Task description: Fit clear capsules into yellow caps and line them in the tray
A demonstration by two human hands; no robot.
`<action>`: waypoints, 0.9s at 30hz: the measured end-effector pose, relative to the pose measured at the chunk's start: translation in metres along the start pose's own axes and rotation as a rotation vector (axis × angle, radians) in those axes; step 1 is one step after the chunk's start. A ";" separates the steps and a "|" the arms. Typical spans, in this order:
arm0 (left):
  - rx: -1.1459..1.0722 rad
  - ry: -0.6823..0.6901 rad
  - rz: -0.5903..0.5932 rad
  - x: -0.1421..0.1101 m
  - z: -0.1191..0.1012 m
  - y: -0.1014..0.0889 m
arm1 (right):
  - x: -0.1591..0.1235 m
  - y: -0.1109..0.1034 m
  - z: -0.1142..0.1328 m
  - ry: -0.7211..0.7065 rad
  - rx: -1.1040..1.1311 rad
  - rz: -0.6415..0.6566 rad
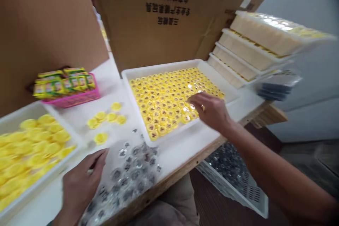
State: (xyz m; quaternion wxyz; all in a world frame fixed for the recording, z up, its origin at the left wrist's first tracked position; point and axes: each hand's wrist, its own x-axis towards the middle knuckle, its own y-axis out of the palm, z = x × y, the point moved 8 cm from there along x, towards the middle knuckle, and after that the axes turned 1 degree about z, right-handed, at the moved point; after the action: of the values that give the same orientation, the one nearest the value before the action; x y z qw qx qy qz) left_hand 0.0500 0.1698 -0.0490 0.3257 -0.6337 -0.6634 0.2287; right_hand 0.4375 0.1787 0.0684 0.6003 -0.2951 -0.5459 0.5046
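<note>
My right hand (210, 109) is over a white tray (161, 66), its fingers pinched at rows of round yellow pieces (159, 102) with dark printed centres. What the fingertips hold, if anything, is hidden. My left hand (83, 180) hovers at the table's left side with its fingers curled together. Whatever may be inside it I cannot make out. Beside it lie scattered small clear plastic pieces (135, 174), some looking like domed caps. Just beyond it is a loose yellow disc (101, 138), and several more yellow discs (111, 117) lie farther back.
At the left stands a white tray of plain yellow discs (39, 144). Behind it is a pink basket (76, 98) of small yellow-green packets (63, 83). Cardboard (164, 39) rises at the back. Stacked trays (262, 49) lean right. A crate (230, 183) of clear pieces sits below the table edge.
</note>
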 end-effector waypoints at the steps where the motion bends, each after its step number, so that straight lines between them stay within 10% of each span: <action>1: 0.025 -0.029 0.013 0.001 0.001 -0.002 | -0.004 0.008 0.039 -0.085 0.087 0.021; 7: -0.319 -0.353 0.082 0.001 0.013 -0.008 | 0.006 0.097 0.192 -0.161 0.307 0.255; 15: -0.667 -0.499 0.195 -0.023 0.047 -0.011 | 0.043 0.203 0.253 -0.353 0.228 0.401; 22: -0.954 -0.597 0.162 -0.029 0.051 -0.003 | 0.021 0.181 0.246 -0.169 0.323 0.290; 27: -1.423 -0.521 0.353 -0.026 0.017 0.006 | -0.012 0.146 0.262 -0.013 0.443 0.090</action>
State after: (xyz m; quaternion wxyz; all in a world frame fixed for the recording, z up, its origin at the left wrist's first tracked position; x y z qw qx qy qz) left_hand 0.0417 0.1466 -0.0689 -0.3670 -0.7122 -0.5951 -0.0619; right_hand 0.1477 0.1622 -0.0076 0.6238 -0.1772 -0.4118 0.6402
